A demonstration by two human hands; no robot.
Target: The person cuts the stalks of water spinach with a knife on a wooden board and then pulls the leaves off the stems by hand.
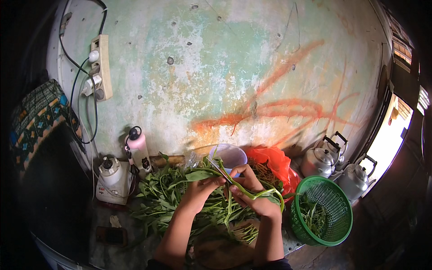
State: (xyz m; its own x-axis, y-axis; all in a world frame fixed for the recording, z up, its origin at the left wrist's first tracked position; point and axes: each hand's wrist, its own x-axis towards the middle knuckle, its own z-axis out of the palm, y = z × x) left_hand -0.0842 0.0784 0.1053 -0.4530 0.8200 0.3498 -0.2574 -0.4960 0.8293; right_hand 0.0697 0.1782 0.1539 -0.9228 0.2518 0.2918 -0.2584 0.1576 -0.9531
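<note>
Both hands are raised over a large heap of leafy green vegetable stems [165, 199]. My left hand [199, 194] pinches a leafy green stem [200, 175] between thumb and fingers. My right hand [251, 190] is closed around a knife [219, 170], its thin blade pointing up and left, with pale green stems running across the same fingers. The handle is mostly hidden by the fingers. Cut stem ends [248, 233] lie below the hands at the edge of a round wooden board [216, 251]. A green plastic basket [349, 221] holding some leaves stands to the right.
Behind the hands are a translucent plastic tub [233, 153] and a red plastic bag [281, 168]. Metal kettles [319, 162] stand at the right. A pink bottle [139, 152], a white blender base [113, 189] and a phone [111, 236] are on the left. A power strip [103, 67] hangs on the wall.
</note>
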